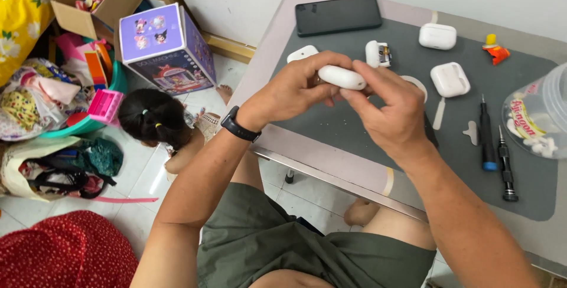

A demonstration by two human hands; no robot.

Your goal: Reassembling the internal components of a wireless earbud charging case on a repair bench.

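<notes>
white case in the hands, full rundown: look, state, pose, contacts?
The white case is a small rounded capsule of glossy plastic, apparently closed, lying roughly horizontal above the grey mat. The left hand grips its left end and the right hand pinches its right end. Its underside is hidden.

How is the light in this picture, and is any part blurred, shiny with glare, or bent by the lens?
Head view: soft, even light with faint shadows on the dark grey work mat; the black flat phone shows mild sheen; the clear plastic jar reflects light; the left hand and right hand holding the white oval earbud case look sharp; table edges bend slightly.
</notes>
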